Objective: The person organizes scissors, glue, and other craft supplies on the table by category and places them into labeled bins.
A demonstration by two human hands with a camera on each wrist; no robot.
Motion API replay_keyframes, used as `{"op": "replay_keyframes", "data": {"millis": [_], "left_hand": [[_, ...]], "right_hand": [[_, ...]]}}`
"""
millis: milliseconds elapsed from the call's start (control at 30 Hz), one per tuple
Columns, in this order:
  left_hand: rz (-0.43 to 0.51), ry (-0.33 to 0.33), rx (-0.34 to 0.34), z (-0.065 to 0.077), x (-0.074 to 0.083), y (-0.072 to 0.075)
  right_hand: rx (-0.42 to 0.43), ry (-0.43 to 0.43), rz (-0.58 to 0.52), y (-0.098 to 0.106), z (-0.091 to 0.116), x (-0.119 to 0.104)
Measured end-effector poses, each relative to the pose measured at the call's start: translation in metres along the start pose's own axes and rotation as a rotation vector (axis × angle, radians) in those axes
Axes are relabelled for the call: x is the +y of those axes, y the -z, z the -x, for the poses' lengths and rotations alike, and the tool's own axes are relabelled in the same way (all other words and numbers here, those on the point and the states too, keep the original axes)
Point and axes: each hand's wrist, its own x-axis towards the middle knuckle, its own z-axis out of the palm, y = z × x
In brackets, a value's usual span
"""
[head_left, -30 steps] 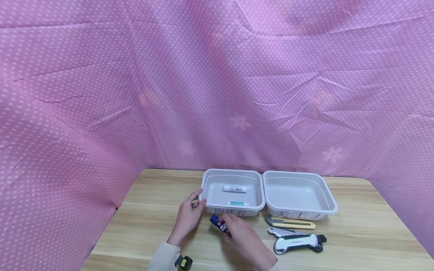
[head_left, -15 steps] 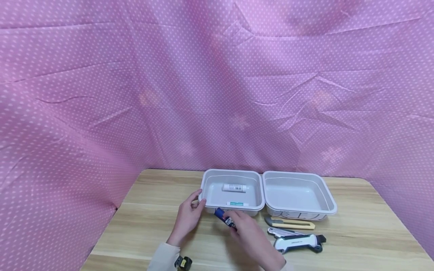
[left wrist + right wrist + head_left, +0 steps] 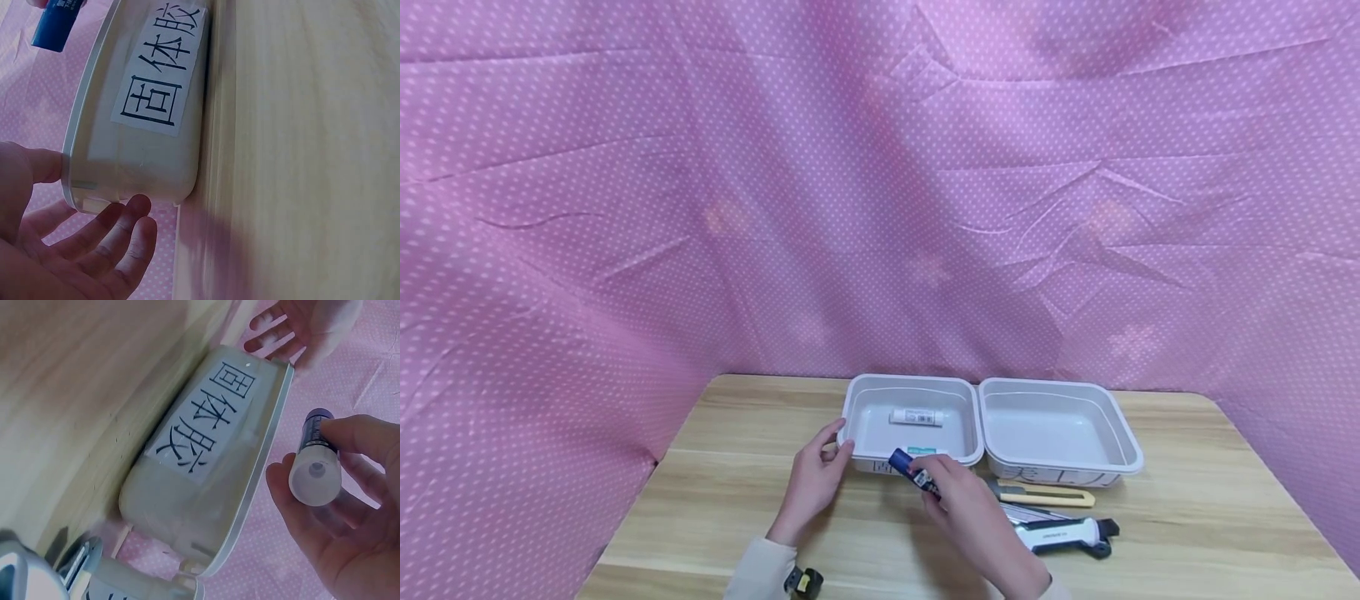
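My right hand [image 3: 973,521] holds a glue stick [image 3: 913,469] with a dark blue cap and label, tilted over the front rim of the left plastic tub [image 3: 853,400]. Its clear round base [image 3: 315,481] faces the camera in the right wrist view, between thumb and fingers. At that tub's front left corner, my left hand [image 3: 816,475] grips the rim between thumb and forefinger, the other fingers loosely extended. A white glue stick [image 3: 916,417] lies inside. Another one with a green label [image 3: 922,451] sits near the front wall, partly hidden by the right hand.
Close on the right stands a second grey-white tub [image 3: 1056,425]. Before it lie a yellow box cutter [image 3: 1048,495], a slim metallic cutter [image 3: 1033,512] and a white-and-black utility knife [image 3: 1063,533]. Printed paper labels [image 3: 159,69] mark the tubs' fronts. A pink dotted cloth [image 3: 880,208] hangs behind the table.
My right hand has carried the blue glue stick up and to the right, from in front of the left tub to over its front rim. My left hand has stayed at the corner.
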Motion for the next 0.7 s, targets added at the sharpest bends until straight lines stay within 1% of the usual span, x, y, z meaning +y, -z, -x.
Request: {"op": "replay_keyframes", "data": {"millis": [133,267,367,700], "left_hand": [[-0.004,-0.001,0.002,0.000,0.000,-0.001],[-0.001,-0.001,0.004,0.000,0.000,-0.001],[0.001,0.000,0.007,0.000,0.000,-0.001],[0.002,0.011,0.000,0.001,0.001,-0.001]], "right_hand": [[0.016,-0.010,0.001,0.002,-0.002,0.006],[-0.004,-0.034,-0.017,0.002,-0.005,0.010],[-0.015,-0.034,-0.020,0.002,-0.008,0.012],[0.043,0.038,0.034,0.006,-0.020,0.018]]}}
